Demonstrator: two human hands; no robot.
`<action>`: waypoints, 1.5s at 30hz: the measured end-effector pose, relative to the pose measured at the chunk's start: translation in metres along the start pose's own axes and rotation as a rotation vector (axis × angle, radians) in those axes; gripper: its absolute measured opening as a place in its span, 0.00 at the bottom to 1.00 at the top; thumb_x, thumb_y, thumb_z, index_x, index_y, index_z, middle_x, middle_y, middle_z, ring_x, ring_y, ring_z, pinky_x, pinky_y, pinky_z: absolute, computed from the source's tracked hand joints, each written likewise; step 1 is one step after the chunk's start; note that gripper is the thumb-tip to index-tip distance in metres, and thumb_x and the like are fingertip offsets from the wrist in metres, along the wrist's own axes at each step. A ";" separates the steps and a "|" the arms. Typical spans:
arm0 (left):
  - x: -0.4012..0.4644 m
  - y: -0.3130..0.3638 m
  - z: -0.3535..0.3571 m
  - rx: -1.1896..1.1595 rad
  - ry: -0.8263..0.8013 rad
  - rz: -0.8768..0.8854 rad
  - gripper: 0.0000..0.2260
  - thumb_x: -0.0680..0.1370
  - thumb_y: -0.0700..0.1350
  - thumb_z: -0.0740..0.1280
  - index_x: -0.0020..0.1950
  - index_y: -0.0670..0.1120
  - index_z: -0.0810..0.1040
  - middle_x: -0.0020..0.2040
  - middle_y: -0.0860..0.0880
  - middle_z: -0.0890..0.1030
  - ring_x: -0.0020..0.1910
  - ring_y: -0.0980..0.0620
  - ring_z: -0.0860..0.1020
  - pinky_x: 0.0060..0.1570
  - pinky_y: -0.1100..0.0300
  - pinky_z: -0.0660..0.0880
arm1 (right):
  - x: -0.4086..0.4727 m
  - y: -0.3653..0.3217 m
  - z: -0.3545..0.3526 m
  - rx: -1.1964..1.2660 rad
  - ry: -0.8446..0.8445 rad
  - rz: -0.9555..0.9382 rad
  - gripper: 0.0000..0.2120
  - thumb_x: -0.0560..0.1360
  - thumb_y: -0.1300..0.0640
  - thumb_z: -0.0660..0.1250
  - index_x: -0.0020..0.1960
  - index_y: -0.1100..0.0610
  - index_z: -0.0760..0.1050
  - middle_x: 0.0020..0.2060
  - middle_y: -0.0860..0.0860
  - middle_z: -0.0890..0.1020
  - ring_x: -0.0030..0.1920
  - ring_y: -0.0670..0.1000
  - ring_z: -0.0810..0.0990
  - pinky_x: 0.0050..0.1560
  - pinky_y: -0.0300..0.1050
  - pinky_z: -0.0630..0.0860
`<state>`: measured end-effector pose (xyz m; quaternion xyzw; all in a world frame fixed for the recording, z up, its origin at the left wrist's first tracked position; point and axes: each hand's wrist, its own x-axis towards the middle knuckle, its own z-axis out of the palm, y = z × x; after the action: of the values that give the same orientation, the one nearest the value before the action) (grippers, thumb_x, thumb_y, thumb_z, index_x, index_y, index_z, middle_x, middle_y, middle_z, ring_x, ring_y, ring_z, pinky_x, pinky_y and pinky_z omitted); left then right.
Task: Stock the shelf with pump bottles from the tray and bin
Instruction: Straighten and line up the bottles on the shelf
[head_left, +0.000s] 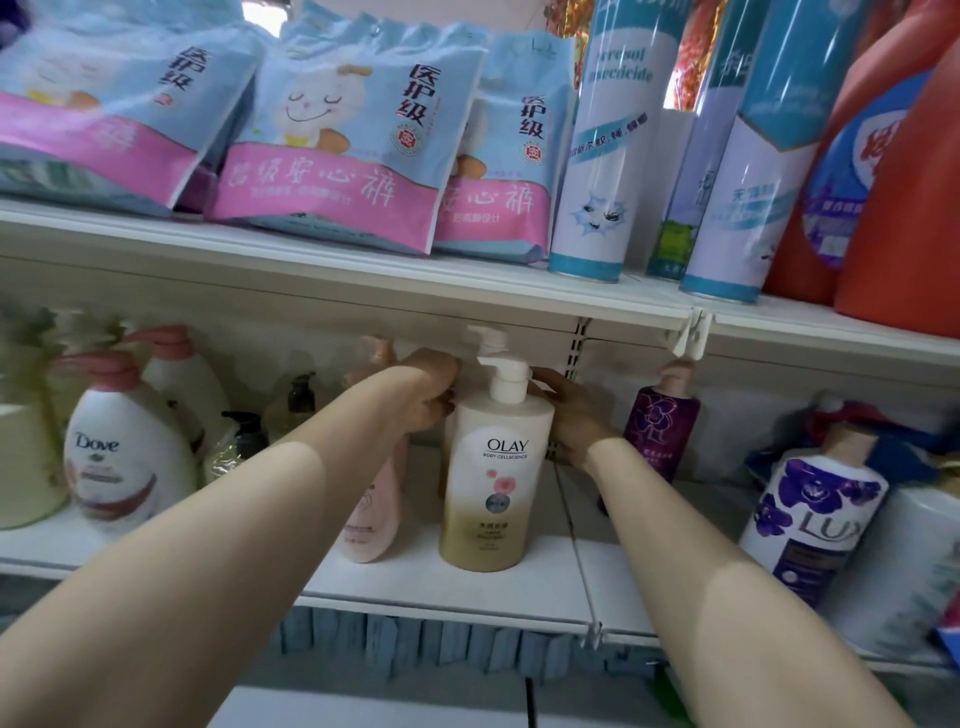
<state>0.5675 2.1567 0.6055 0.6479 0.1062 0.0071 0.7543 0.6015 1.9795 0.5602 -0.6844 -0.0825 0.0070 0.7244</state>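
Centre of the frame, on the lower shelf: Olay pump bottle stands upright, long axis vertical, label facing the camera, pump spout pointing toward the left of the frame.
Behind it: a second white pump head rises just under the upper shelf.
Left hand: fingers curl against the left shoulder of the front bottle; whether they grasp it or the bottle behind, I cannot tell.
Right hand: fingers bend around the right shoulder, gripping the Olay pump bottle.
Left neighbour: pink bottle, just beside, partly hidden by the left forearm.
Further left: Dove bottle.
Right: purple bottle near the right wrist; Lux bottle in the lower right.
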 end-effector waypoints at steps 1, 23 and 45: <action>-0.002 -0.001 0.001 -0.003 -0.015 0.003 0.08 0.80 0.35 0.57 0.50 0.43 0.75 0.52 0.42 0.80 0.49 0.47 0.77 0.50 0.56 0.74 | -0.001 0.000 0.000 -0.008 0.002 0.005 0.16 0.78 0.64 0.68 0.65 0.61 0.74 0.56 0.60 0.83 0.43 0.54 0.83 0.35 0.42 0.80; -0.075 -0.167 -0.025 0.154 -0.041 0.177 0.17 0.82 0.43 0.56 0.71 0.46 0.70 0.64 0.44 0.76 0.62 0.47 0.74 0.66 0.48 0.70 | -0.121 0.105 0.020 -0.327 0.100 0.029 0.28 0.76 0.44 0.63 0.75 0.47 0.65 0.68 0.47 0.76 0.66 0.50 0.74 0.69 0.56 0.71; -0.085 -0.196 -0.043 0.389 -0.091 0.340 0.25 0.81 0.42 0.61 0.77 0.49 0.59 0.74 0.49 0.67 0.70 0.52 0.68 0.70 0.50 0.67 | -0.130 0.113 0.026 -0.434 0.107 0.078 0.32 0.78 0.56 0.67 0.78 0.47 0.57 0.71 0.48 0.72 0.70 0.49 0.71 0.72 0.51 0.68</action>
<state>0.4528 2.1542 0.4210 0.7889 -0.0389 0.0841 0.6074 0.4820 1.9959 0.4349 -0.8263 -0.0171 -0.0192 0.5626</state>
